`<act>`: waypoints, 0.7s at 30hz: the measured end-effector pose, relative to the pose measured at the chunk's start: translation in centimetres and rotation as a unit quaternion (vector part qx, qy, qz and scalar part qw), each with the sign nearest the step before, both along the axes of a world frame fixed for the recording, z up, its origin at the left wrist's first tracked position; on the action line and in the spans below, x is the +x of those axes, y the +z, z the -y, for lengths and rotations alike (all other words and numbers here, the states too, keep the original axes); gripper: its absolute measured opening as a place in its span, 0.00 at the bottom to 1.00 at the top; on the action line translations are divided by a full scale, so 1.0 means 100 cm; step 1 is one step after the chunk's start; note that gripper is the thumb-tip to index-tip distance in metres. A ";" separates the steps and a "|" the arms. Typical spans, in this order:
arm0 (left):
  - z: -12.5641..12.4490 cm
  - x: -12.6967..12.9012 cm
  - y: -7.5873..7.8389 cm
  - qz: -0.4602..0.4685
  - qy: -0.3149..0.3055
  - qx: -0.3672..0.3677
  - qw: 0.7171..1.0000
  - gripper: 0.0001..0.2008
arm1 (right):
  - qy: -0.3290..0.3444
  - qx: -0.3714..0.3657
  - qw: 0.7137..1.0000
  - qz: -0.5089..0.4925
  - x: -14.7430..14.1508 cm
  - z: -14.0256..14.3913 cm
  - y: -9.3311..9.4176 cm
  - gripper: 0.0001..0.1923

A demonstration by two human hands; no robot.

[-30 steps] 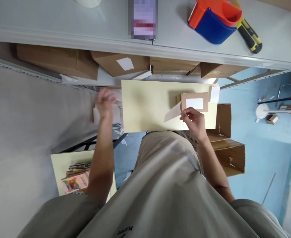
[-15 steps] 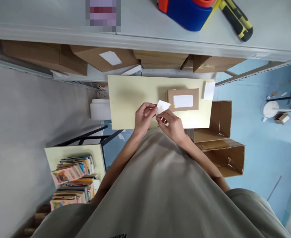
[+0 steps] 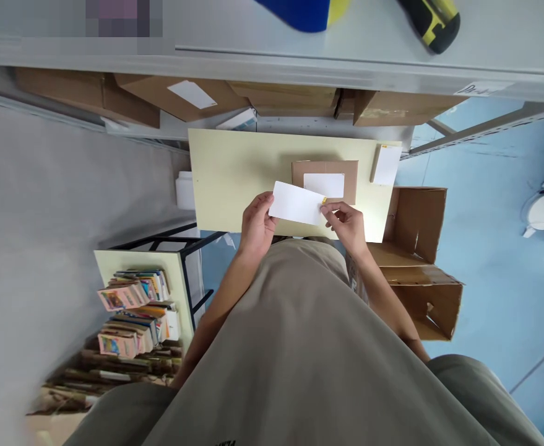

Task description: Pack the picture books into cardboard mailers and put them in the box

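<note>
My left hand (image 3: 256, 225) and my right hand (image 3: 346, 225) both hold a white rectangular label sheet (image 3: 297, 203) by its two ends, just above the near edge of a pale yellow tabletop (image 3: 234, 179). A small yellow mark shows at the sheet's right corner by my right fingers. Just beyond the sheet lies a small brown cardboard parcel (image 3: 352, 180) with a white label (image 3: 323, 184) on top. A stack of white labels (image 3: 385, 165) rests at the table's far right corner.
A grey shelf (image 3: 253, 59) runs overhead with a blue tape dispenser (image 3: 299, 6) and a yellow-black tool (image 3: 432, 25). Brown boxes (image 3: 179, 99) sit beneath it. Open cardboard boxes (image 3: 420, 260) stand on the blue floor at right. Books (image 3: 135, 310) fill a low shelf at left.
My left hand came in from the left side to join my right hand on the white sheet. The sheet is now spread flat between both hands.
</note>
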State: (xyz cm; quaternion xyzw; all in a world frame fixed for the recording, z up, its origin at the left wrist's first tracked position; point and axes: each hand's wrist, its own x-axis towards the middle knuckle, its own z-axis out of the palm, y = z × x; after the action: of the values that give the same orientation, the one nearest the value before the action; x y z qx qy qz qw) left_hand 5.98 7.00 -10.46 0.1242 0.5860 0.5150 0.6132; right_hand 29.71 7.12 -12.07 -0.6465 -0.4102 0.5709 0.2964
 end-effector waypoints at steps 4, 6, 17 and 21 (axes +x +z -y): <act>0.003 0.017 -0.004 -0.006 0.019 -0.003 1.000 0.20 | 0.002 -0.047 0.999 -0.019 0.006 0.001 -0.010 0.27; 0.004 0.023 -0.005 -0.007 0.024 0.000 1.000 0.20 | 0.005 -0.061 0.998 -0.021 0.011 0.000 -0.013 0.28; 0.021 0.041 -0.033 -0.087 -0.009 -0.025 0.996 0.25 | 0.054 -0.011 0.998 -0.007 0.027 0.006 -0.024 0.29; 0.042 0.046 -0.063 -0.105 -0.001 -0.082 0.991 0.27 | 0.141 0.079 0.984 0.070 0.040 0.016 -0.025 0.24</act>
State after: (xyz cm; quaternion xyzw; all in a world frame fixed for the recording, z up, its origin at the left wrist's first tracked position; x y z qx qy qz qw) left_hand 10.63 2.83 -16.76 0.1275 0.6869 0.4486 0.5573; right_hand 33.68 5.57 -14.53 -0.5952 -0.5607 0.5258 0.2342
